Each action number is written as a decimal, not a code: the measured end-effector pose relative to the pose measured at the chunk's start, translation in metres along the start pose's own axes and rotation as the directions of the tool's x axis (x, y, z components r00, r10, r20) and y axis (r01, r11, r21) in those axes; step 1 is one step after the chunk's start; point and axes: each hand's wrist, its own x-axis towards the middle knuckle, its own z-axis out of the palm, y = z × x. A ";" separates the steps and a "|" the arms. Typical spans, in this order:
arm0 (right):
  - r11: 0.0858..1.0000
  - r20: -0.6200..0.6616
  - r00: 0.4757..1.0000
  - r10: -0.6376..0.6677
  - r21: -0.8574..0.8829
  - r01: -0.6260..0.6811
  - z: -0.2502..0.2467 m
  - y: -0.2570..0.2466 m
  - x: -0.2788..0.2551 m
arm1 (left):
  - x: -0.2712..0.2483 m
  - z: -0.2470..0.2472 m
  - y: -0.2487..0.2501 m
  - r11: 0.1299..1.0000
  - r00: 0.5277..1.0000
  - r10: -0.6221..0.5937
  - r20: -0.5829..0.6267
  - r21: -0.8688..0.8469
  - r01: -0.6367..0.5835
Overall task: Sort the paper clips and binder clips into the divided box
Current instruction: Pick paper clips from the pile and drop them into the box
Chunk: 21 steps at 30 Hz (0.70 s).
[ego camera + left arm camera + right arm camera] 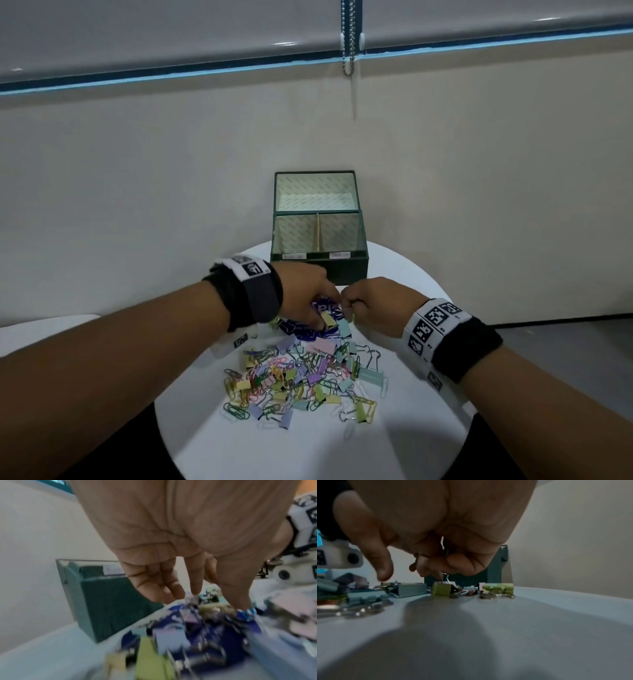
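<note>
Right now both hands work at the far edge of a heap of clips [301,380] spread over a round white bench [404,442]. Seen from the head camera, the heap mixes pastel binder clips with coloured wire paper clips and fills the bench's middle, running from about 7 o'clock to 3 o'clock around its centre.

At 12 o'clock from the heap stands the dark green divided box [320,265], lid tipped up behind it. A partition splits it into a left and a right compartment, each with a small white label on the front rim; the writing is too small to read.

The left hand [303,301] reaches in from 9 o'clock, fingers pointing down onto a blue printed wrapper [305,330] that lies between the box and the heap. Its fingertips [195,591] meet a yellow binder clip [329,320] there, but the left wrist view is blurred, so I cannot tell whether they pinch it or only touch it.

The right hand [371,303] comes from 3 o'clock with fingers curled under. In the right wrist view they close on thin metal wire [444,551], and a green binder clip [442,589] sits directly below them on the bench. The two hands are almost touching.
</note>
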 end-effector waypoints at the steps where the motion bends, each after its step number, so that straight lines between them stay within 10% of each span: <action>1: 1.000 0.032 0.999 0.011 -0.003 -0.011 0.001 -0.001 0.001 | 0.001 0.006 0.001 1.000 1.000 0.008 0.007 0.022 -0.008; 15: 0.998 -0.169 0.985 -0.020 -0.069 0.009 0.012 0.004 0.004 | -0.029 0.019 -0.030 0.979 0.985 -0.129 -0.111 -0.171 0.109; 21: 0.994 -0.289 0.957 -0.025 -0.112 -0.008 0.003 0.003 0.004 | -0.026 0.026 -0.014 0.994 0.992 0.039 -0.117 -0.096 -0.050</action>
